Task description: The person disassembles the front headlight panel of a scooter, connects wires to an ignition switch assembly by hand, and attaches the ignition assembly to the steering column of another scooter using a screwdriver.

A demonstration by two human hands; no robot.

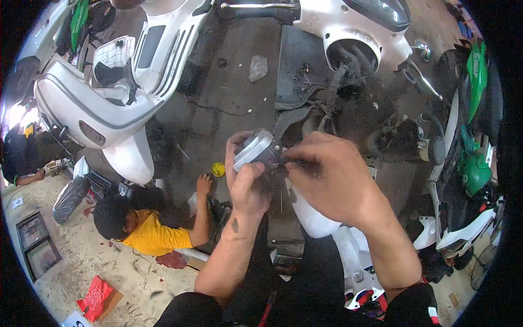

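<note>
Left hand (248,188): one, wrapped around a silver-and-dark unit (255,148), thumb along its near side.

Right hand (327,169): one, fingers drawn together at the unit's right edge, beside a small bright spot. Whether they pinch something or only touch, I cannot tell from here.

Unit: held up before me, above the floor, apart from both scooters.

Progress, as I judge it: work at the unit's edge under way, not finished. Unit in hand, not mounted. Whether anything on it has been fastened or loosened, I cannot make out.

Ahead: white scooter front (376,27), its round opening exposing dark cables; corrugated sleeve (338,79) below it. By appearance, assembly there remains incomplete.

Below the hands: smooth white panel (310,212).

Left: yellow round item (218,169) on the floor, near a co-worker in a yellow shirt (158,231); second white scooter (98,111) beyond.

Far right: green rounded piece (475,173).

Lower left: red bag (95,297).
</note>
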